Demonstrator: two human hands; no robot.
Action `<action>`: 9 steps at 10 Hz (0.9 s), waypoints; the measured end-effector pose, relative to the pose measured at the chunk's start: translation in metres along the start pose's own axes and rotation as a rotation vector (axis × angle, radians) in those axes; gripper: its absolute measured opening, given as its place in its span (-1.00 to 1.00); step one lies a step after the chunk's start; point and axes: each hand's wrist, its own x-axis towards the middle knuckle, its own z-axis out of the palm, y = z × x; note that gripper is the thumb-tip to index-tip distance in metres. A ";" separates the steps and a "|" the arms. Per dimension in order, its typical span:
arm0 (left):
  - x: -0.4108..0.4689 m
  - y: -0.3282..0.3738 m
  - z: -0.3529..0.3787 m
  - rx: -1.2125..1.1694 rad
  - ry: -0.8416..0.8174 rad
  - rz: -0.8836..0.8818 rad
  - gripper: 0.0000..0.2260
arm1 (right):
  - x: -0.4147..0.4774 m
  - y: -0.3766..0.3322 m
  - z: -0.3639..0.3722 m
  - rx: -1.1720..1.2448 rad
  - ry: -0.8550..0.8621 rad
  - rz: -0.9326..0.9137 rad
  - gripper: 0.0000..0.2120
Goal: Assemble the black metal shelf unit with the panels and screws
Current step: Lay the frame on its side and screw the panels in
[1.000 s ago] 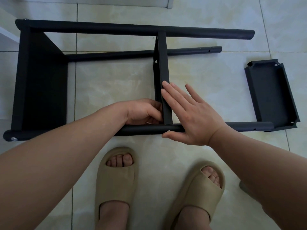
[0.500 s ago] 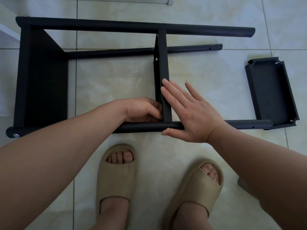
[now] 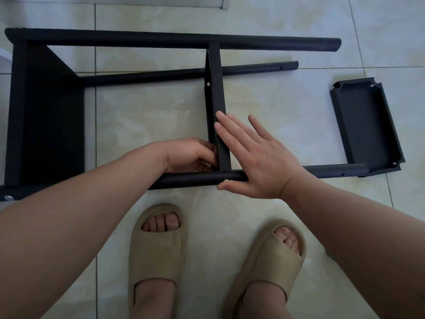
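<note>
Shelf unit [image 3: 161,41] lies on floor [image 3: 276,100], long axis left-right, three tubes [image 3: 188,179] pointing right; two panels fitted, third panel [image 3: 365,127] loose; right hand [image 3: 257,162] flat, fingers slightly spread, against middle panel [image 3: 217,88]; left hand [image 3: 188,155] curled beside it, grip unclear.

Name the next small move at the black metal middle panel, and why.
Probably tighten the small silver screw: it shows in the near black round metal tube where the black metal middle panel meets it, with the flat right hand bracing them and the left hand curled at the joint.
</note>
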 end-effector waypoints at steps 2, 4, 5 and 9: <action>0.000 -0.004 -0.002 0.175 0.062 -0.028 -0.87 | 0.000 0.000 0.001 0.006 0.018 -0.001 -0.02; -0.001 -0.001 0.000 -0.007 0.003 -0.006 -0.80 | 0.000 0.000 0.001 0.001 0.012 -0.003 -0.01; 0.000 -0.001 0.000 -0.010 -0.023 0.000 -0.78 | 0.000 0.000 0.001 -0.003 0.016 -0.004 -0.01; -0.002 0.000 0.000 -0.046 -0.022 -0.012 -0.86 | 0.000 0.000 0.000 -0.004 -0.005 0.001 -0.01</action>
